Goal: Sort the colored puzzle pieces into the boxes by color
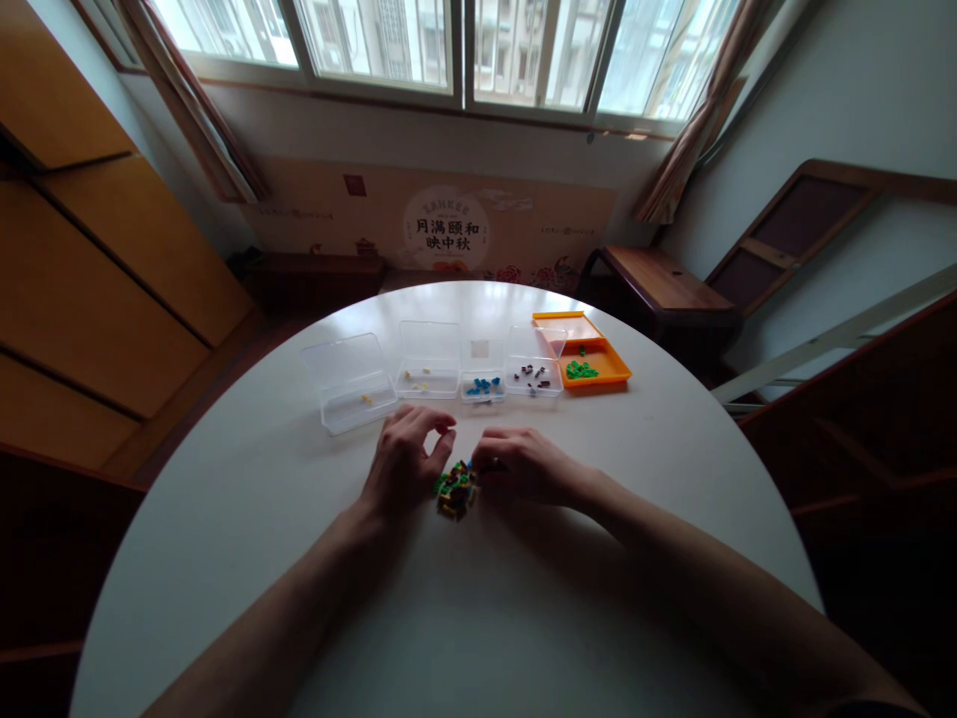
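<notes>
A small pile of mixed coloured bricks [456, 489] lies on the round white table [449, 618] between my hands. My left hand [404, 461] rests just left of the pile, thumb and forefinger curled close together above it. My right hand [523, 464] lies on the table right of the pile, fingers bent and touching its edge. Whether either hand pinches a brick is too small to tell. Behind them stand clear boxes: one with a yellow brick [348, 384], one with pale yellow bricks [428, 364], one with blue bricks [482, 384], one with dark bricks [534, 374].
An orange tray [598, 354] with green bricks sits at the right end of the row. A dark wooden bench [658, 284] stands beyond the table, wooden cupboards [90, 259] at the left, a window at the back.
</notes>
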The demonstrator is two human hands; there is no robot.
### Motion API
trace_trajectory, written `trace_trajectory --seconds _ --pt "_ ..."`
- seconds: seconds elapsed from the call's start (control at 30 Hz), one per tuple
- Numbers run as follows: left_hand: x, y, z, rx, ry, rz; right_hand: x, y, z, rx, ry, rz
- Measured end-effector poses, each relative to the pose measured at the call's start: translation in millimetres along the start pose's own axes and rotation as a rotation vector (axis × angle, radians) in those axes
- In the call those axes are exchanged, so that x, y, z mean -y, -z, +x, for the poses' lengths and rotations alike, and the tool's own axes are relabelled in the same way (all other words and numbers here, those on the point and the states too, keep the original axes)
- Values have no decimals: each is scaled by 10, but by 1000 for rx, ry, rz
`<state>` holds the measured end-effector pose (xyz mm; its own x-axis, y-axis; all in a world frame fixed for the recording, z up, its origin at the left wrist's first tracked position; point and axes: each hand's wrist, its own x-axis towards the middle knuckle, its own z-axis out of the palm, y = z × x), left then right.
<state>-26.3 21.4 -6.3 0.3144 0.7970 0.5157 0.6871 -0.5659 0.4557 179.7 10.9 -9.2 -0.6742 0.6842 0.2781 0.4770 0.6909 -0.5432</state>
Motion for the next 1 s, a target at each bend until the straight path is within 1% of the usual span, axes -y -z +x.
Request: trace_trajectory --seconds 0.13,0.2,0.27,0.37,0.5,0.6,0.67,0.77,0.9,1.0 --pt "-2 -5 -9 9 -30 -11 -3 -4 7 -105 10 77" --pt "-4 -6 -14 31 -46 -23 -26 3 20 -194 -13 131" --pt "-10 -5 -17 59 -54 -25 -79 24 35 -308 -71 191" --pt "-19 -3 -18 78 -57 -25 -235 82 48 -506 -194 260" --pt "-15 -7 -20 98 -71 -38 -526 176 24 -772 -339 335" --pt "5 -16 -27 123 -99 -50 -696 224 -4 -898 -405 406" --pt "24 -20 -35 137 -118 -56 -755 239 -17 -925 -430 446" --pt "47 -21 -45 158 -134 -59 -770 242 -23 -916 -442 454" --pt "51 -14 -44 205 -144 -54 -699 227 -13 -880 -441 339" --pt "37 -13 -41 256 -167 -52 -619 205 -3 -830 -412 248"
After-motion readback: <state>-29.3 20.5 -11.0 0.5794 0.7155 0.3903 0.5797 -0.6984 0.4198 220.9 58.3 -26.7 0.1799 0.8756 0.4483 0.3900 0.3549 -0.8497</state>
